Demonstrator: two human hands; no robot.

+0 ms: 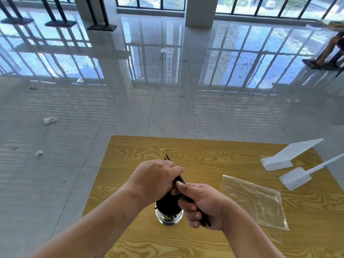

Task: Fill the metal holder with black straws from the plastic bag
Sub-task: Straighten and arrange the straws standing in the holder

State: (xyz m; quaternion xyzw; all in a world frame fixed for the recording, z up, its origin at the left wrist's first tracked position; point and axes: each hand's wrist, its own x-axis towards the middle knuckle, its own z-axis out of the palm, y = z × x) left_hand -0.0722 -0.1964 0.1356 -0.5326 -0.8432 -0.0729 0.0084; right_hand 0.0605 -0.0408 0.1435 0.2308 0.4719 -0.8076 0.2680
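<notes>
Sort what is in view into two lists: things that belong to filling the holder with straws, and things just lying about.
Belongs to the job:
metal holder; black straws; plastic bag, flat on the table; left hand and right hand, both gripping straws.

Lying about:
white plastic stands on the table; crumpled paper scraps on the floor.
</notes>
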